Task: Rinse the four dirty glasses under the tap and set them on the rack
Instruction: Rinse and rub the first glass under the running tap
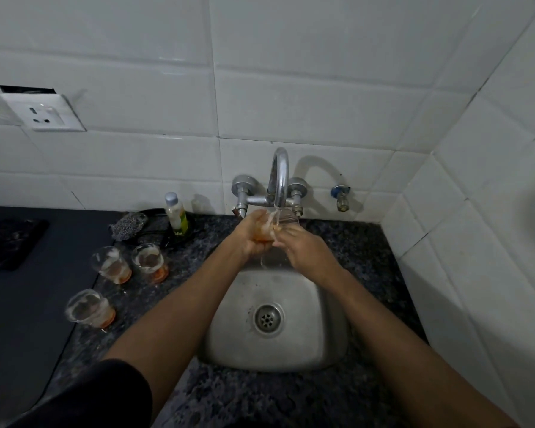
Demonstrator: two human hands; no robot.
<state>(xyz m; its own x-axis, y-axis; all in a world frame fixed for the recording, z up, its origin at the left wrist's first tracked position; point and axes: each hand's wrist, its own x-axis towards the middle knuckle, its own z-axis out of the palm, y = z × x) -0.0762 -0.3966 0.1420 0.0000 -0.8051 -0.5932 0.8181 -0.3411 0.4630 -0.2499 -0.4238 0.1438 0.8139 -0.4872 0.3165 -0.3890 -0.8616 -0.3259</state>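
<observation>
Orange-stained glass (pixel 283 222) held under tap (pixel 279 177), gripped by left hand (pixel 255 233), right hand (pixel 303 248). Risk: wet slip into sink (pixel 334 335), breakage.

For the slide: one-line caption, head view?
Both hands rinse a glass under the tap; three dirty glasses wait.

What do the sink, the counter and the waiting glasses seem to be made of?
Sink: brushed stainless steel, going by its dull grey sheen. Counter: speckled, polished stone, perhaps granite. Glasses: clear glass or plastic, see-through, with orange residue.
</observation>
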